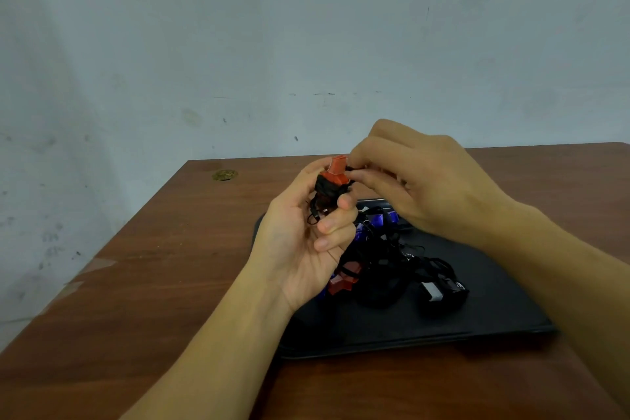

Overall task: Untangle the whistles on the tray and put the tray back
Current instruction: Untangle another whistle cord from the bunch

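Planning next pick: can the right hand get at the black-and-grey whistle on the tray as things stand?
Probably not yet: the right hand is pinching cord at the red whistle held by the left hand. The black-and-grey whistle lies uncovered on the tray, though tangled cords adjoin it.

Red whistle [335, 173] wound in black cord, raised upright – other whistles [381, 269] tangled on black tray [443, 334]

A brown wooden desk [163, 269] is filling the lower part of the view, its far edge sitting against a pale blue-grey wall [238, 37] that is showing scuffs and dark marks. A small round yellowish mark [224, 175] is lying near the desk's far left corner. Pale patches of worn finish [99, 264] are showing along its left edge.
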